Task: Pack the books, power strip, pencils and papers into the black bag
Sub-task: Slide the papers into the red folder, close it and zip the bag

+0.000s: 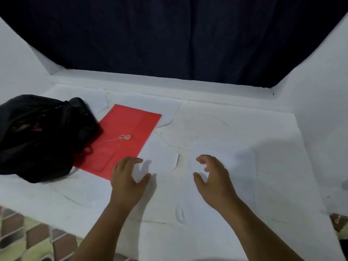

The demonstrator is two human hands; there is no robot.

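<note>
Near edge: patterned cloth (28, 240) shows below the white surface (244, 129), at near left.
Left hand (126, 178): hovers over the surface just right of the red envelope's near corner; grip spread, fingers loosely curved, holding nothing.
Right hand (212, 178): hovers level with the left, well apart from it; grip spread, fingers curled loosely, empty.
White papers (158, 157): loose sheets lie flat between and beyond the hands, hard to tell from the white surface; edges faint.
Red envelope (122, 138): string-tie type, flat on the surface, its left side tucked under the bag.
Black bag (41, 136): slumped at far left, mouth unclear; books, power strip and pencils not visible outside it, probably packed.
Step in hand, judged: gathering the papers.
How to do it well: slide the sheets together with flat fingers, lift one edge before pinching, square the stack, then hold the bag mouth wide with one hand.
Far: dark curtain (169, 38) behind a white ledge.
</note>
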